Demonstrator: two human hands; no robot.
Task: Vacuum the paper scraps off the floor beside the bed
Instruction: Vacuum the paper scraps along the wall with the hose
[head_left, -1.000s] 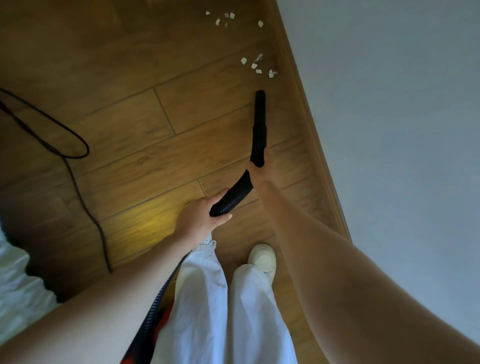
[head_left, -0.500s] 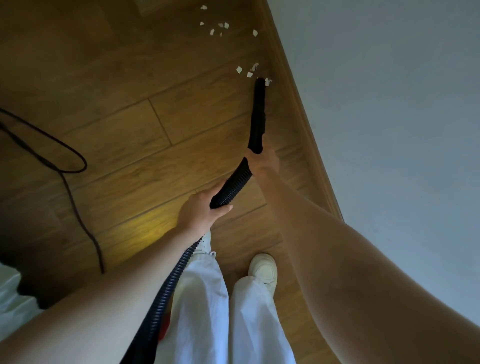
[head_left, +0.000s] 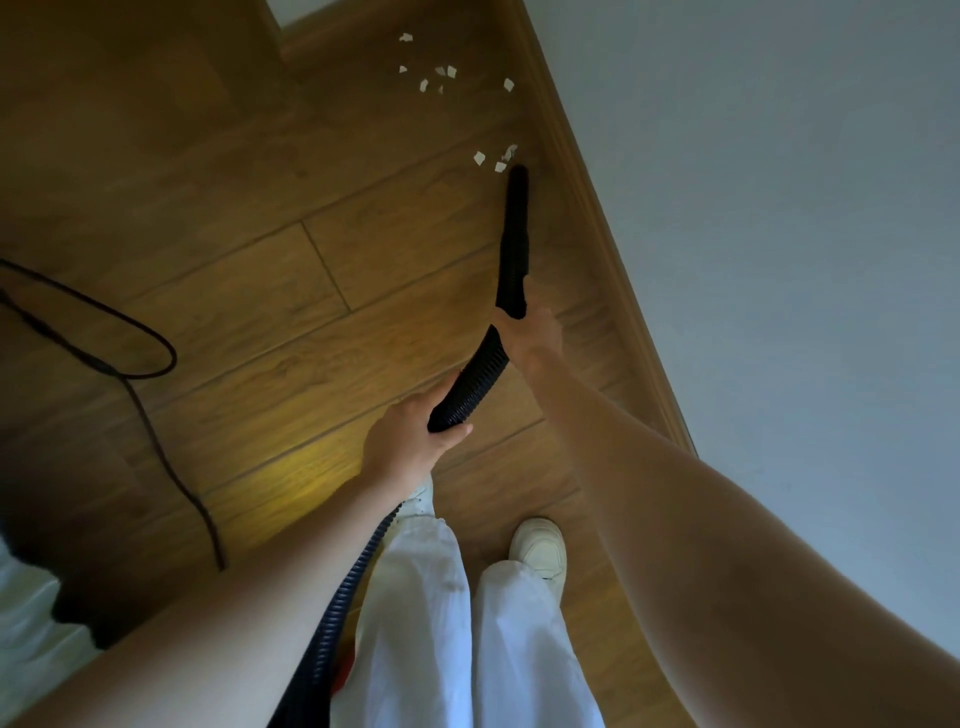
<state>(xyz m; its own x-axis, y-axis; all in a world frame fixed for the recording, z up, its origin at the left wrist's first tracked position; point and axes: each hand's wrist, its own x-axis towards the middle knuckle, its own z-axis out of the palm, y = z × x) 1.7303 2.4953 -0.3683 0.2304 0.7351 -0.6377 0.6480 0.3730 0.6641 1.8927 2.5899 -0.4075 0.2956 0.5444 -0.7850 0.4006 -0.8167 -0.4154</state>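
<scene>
While both hands (head_left: 410, 441) (head_left: 530, 332) grip the hose (head_left: 470, 382), their fingers stay hidden.

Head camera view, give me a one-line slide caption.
Both hands, left hand and right hand, guide the vacuum hose, its nozzle reaching paper scraps by the baseboard.

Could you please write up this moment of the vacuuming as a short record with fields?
setting: wooden floor beside a skirting board and wall
left hand: grips the ribbed vacuum hose
right hand: holds the base of the crevice nozzle
nozzle tip: at the near paper scraps
far paper scraps: loose on the floor beyond the tip, untouched
power cord: looped on the floor to the left
progress: scraps remain in both clusters
</scene>
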